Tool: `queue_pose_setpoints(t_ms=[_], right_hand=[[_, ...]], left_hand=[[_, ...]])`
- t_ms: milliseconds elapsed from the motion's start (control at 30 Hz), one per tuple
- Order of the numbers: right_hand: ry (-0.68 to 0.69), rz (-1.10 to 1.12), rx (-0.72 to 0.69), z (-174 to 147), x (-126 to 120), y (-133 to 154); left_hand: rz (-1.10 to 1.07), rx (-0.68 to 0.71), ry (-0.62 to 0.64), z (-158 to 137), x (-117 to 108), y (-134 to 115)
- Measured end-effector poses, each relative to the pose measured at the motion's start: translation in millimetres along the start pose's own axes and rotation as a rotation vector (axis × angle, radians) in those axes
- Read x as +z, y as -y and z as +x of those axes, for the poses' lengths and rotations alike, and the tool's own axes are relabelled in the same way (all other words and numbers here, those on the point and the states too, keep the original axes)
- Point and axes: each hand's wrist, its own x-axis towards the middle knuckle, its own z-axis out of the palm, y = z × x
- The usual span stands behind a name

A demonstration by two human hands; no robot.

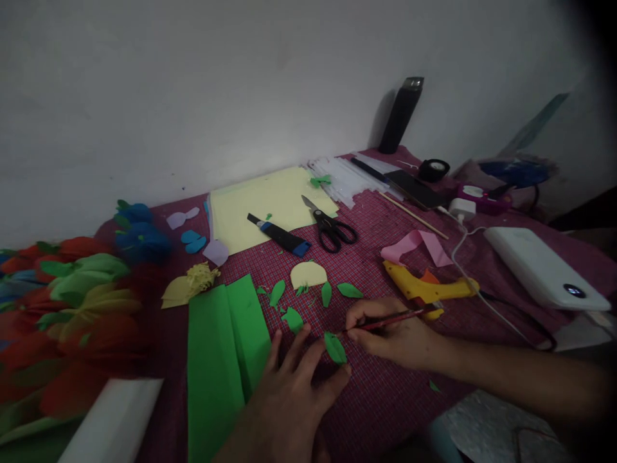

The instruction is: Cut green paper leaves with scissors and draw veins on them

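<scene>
My left hand [299,386] lies spread over the checked cloth, its thumb at the lower edge of a green paper leaf [335,349]. In my right hand [395,334] is a slim dark-red pencil [393,318], its tip at the top of that leaf. More green cut leaves, such as one leaf [349,290] and a notched piece [293,319], are scattered just beyond my fingers. Beside my left hand lie folded green paper sheets [212,360]. A cream rounded paper piece [308,274] rests farther back.
Black scissors [332,230] and a utility knife [282,238] lie by pale yellow sheets [231,218]. At right are a yellow glue gun [424,283], a white power bank [544,267] and cables. Paper flowers [87,289] crowd the left; a black bottle [402,116] stands near the wall.
</scene>
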Motion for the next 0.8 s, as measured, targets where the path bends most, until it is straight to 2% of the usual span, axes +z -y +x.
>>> queue_pose_setpoints(t_ms=[200,500,667,800], right_hand=[[0.080,-0.081,-0.050,1.5,0.3,-2.3],[0.093,-0.115,-0.066,1.8,2.3,-5.5],[0.133,-0.118,-0.088,3.0,2.1,-4.3],[0.107,-0.129,-0.077,2.0,0.6,-4.1]], left_hand=[[-0.012,0.024,-0.048,0.1,1.3,1.0],[-0.015,-0.001,0.005,0.8,0.0,-0.1],[-0.013,0.022,-0.062,-2.7,2.6,0.8],[0.014,0.021,-0.060,-2.2,3.1,0.1]])
